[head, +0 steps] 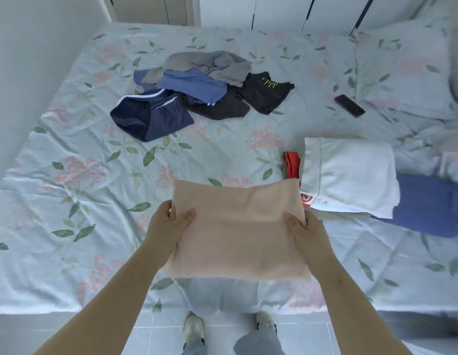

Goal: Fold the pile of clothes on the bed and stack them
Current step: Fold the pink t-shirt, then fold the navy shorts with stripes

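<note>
A folded peach garment (238,231) is held flat above the near edge of the bed (82,175). My left hand (169,221) grips its left edge, thumb on top. Its right edge is gripped the same way by my right hand (303,231). An unfolded pile (197,90) of grey, blue, navy and black clothes lies in the middle of the bed. To the right sits a stack (351,175) of folded clothes with a white piece on top, a red one and a blue one showing at its sides.
A dark phone (349,105) lies on the bed right of the pile. A pillow (404,67) sits at the far right. A wall runs along the left, cupboard doors behind the bed. My feet stand on grey floor tiles (151,334).
</note>
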Demonstrator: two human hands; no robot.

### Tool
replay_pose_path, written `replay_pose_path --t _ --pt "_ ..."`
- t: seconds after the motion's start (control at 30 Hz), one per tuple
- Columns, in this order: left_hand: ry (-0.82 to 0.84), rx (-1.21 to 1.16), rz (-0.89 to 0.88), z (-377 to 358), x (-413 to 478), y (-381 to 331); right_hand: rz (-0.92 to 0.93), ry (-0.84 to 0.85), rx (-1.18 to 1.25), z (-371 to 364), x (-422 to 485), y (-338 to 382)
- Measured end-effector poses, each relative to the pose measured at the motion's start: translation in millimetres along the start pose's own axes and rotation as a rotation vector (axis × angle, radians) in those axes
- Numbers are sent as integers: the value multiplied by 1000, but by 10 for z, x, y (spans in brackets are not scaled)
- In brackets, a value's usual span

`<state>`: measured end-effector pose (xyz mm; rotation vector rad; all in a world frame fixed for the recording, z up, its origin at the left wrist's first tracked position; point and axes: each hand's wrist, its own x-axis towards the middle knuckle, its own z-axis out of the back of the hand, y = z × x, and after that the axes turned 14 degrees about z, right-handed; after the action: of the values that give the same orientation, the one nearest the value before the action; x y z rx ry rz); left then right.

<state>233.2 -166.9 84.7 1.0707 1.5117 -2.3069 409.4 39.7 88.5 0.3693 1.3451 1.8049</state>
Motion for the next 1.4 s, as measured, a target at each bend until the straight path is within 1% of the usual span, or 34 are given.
replay_pose_path --t 0.13,0.3,0.43,0.53,0.6,0.63,0.7,0.77,0.9,0.93,1.0,1.07,1.17,1.4 --pt "67 102 -52 -790 -18 -356 -61 -71 5 705 250 -171" --pt "115 116 -23 -1939 56 -697 -130 -126 -34 1618 850 -431" --pt "127 101 -38 -2793 171 -1015 -120 -190 -47 2262 1384 -563" --pt "123 126 -73 -3292 295 -1293 -100 -225 -41 2601 1786 -630" --pt "127 151 -83 -3532 406 -1422 -119 -206 -69 2746 2007 -657" --pt "107 193 -84 -3621 464 -1469 -132 -162 -92 2803 2111 -689" --pt "20 400 -106 -3730 567 -1538 -157 -67 -259 2884 2266 -716" --pt "-58 638 -153 -3753 620 -1568 -134 -9 -387 2868 2363 -709" --pt "-135 1021 -314 -3650 644 -1535 -42 111 -512 2587 2433 -600" --pt "-147 1106 -354 -3581 660 -1516 -12 149 -555 2478 2438 -558" --pt "-161 1203 -397 -3395 707 -1470 63 222 -642 2231 2430 -438" --pt "-176 1249 -412 -3163 761 -1421 135 283 -712 1966 2413 -313" --pt "-204 1281 -396 -2761 863 -1351 197 369 -766 1524 2383 -118" --pt "-250 1200 -307 -1518 1308 -1130 315 497 -764 129 2312 304"
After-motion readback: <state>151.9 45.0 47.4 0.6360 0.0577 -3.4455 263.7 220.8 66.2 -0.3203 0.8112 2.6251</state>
